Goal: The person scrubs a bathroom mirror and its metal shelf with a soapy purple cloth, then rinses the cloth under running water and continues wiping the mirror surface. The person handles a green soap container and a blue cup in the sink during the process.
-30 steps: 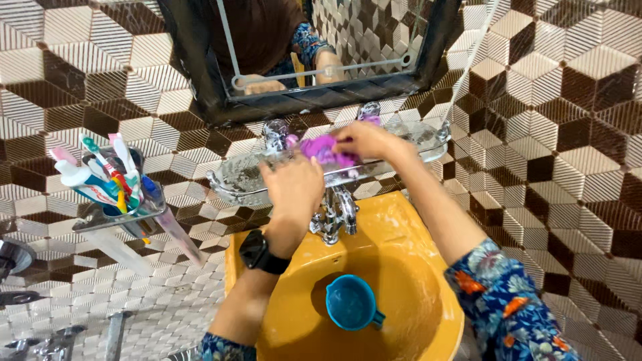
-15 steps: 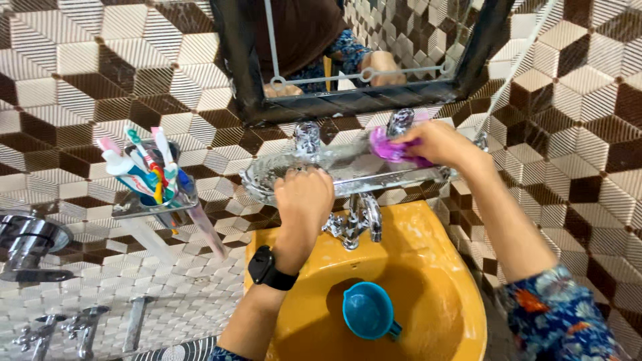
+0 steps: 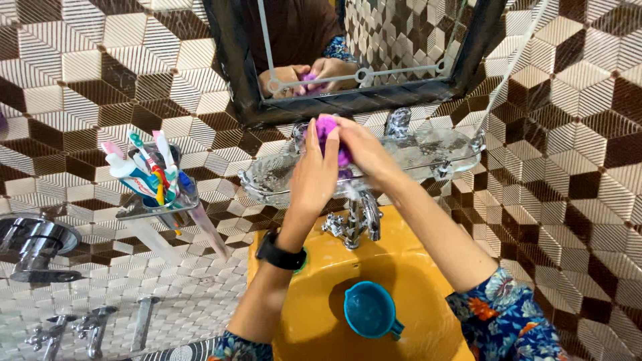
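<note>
A purple scrubber [image 3: 328,129] is pressed between both my hands above a soapy glass shelf [image 3: 428,150] under the mirror. My left hand [image 3: 314,172] lies flat against the scrubber's left side, fingers pointing up, a black watch [image 3: 279,254] on the wrist. From the right, my right hand [image 3: 364,152] wraps its fingers around the scrubber. Below them stands a chrome tap [image 3: 353,224] over a yellow sink [image 3: 401,267].
A small teal cup [image 3: 369,310] sits in the sink basin. At the left, a wall holder [image 3: 150,180] carries toothbrushes and toothpaste. A dark-framed mirror [image 3: 348,53] hangs above the shelf. Chrome fittings [image 3: 37,244] project from the tiled wall at far left.
My right hand brought the purple scrubber from the shelf's right part toward the middle. My left hand rose off the shelf edge and now presses against the scrubber.
</note>
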